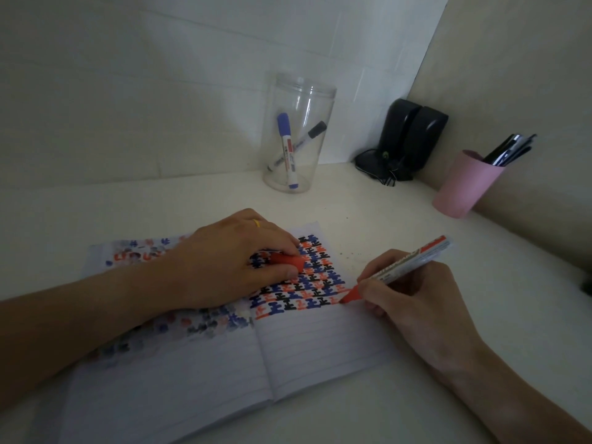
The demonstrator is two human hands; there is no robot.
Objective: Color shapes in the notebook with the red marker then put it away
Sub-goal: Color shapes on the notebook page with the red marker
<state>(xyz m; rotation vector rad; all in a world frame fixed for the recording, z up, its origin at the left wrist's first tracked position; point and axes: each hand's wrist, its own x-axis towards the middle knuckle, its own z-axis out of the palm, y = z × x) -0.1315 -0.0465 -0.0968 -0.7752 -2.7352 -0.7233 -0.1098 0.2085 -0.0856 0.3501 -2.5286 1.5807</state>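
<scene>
An open lined notebook (314, 350) lies on the white desk, its right page filled at the top with rows of red, blue and black shapes. My right hand (413, 302) grips the red marker (400, 267), whose red tip touches the page at the right end of a shape row. My left hand (230, 261) rests across the notebook's fold and pinches the marker's red cap (288, 261) between thumb and fingers. A gold ring shows on that hand.
A clear plastic jar (296, 136) with a blue and a black marker stands behind the notebook. Black speakers (413, 139) sit in the corner. A pink cup (464, 184) with dark pens is at the right, by the wall.
</scene>
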